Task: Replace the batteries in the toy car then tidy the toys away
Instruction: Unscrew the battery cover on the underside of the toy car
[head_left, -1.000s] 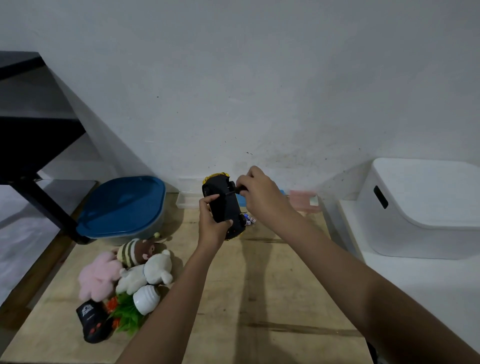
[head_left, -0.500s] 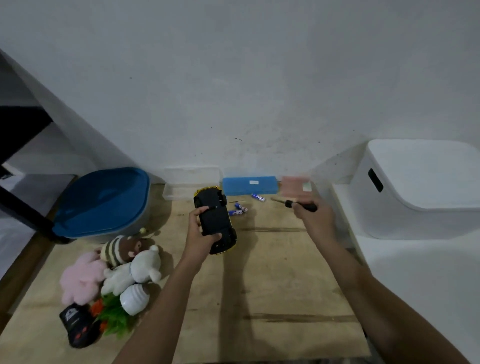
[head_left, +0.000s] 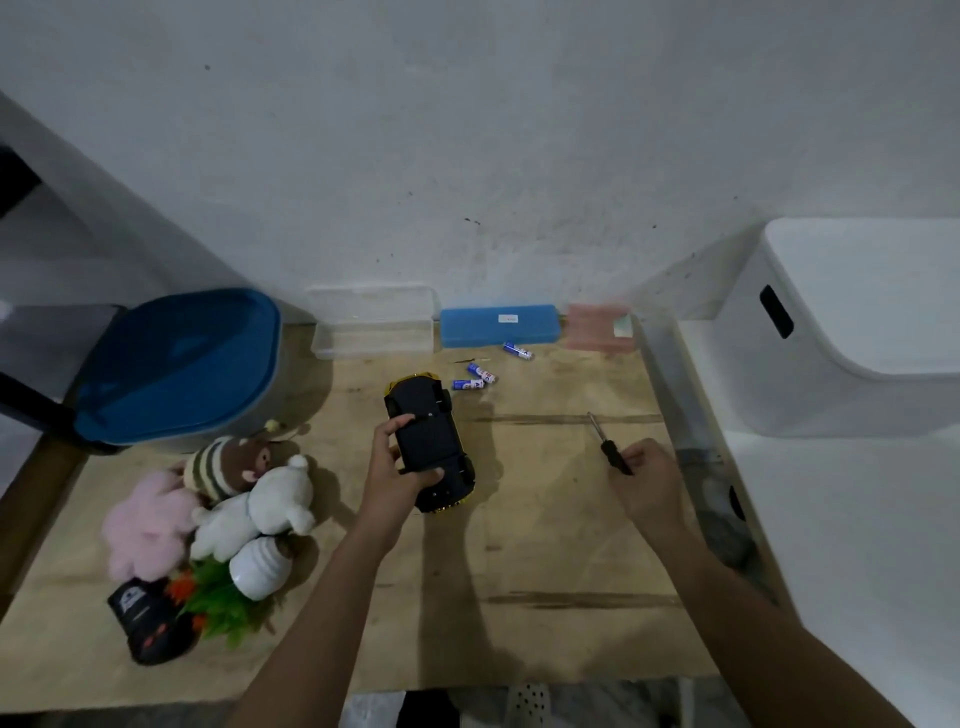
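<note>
The left hand (head_left: 397, 467) is gripping the toy car (head_left: 431, 441) above the middle of the wooden table (head_left: 519, 571). The fingers are curling over one side of the car and the thumb is pressing the other. The car is lying belly up, showing its black underside with a yellow edge.

The right hand (head_left: 649, 480) is holding the screwdriver (head_left: 610, 447) by its black handle, fingers closed round it. The shaft is pointing away towards the wall, well apart from the car.

Three batteries are lying loose on the table beyond the car. Two (head_left: 475, 378) are sitting just beside its far end. The third (head_left: 518, 351) is lying near the blue case (head_left: 498, 325).

Along the wall, the clear plastic box (head_left: 371, 322), the blue case and a pink case (head_left: 597, 326) are standing in a row. All three appear closed; what they hold cannot be told.

At the left, the blue-lidded bin (head_left: 176, 369) is sitting with its lid on, hiding the contents. In front of it a heap is lying beside the left forearm: a brown striped plush (head_left: 234, 462), a pink plush (head_left: 145, 525), a white plush (head_left: 260, 504), a white pot (head_left: 257, 569) with green plastic leaves (head_left: 218, 603), and a black remote (head_left: 148, 623).

At the right, off the table, the white storage box (head_left: 857, 322) is standing with its lid on, a handle slot facing the table.
</note>
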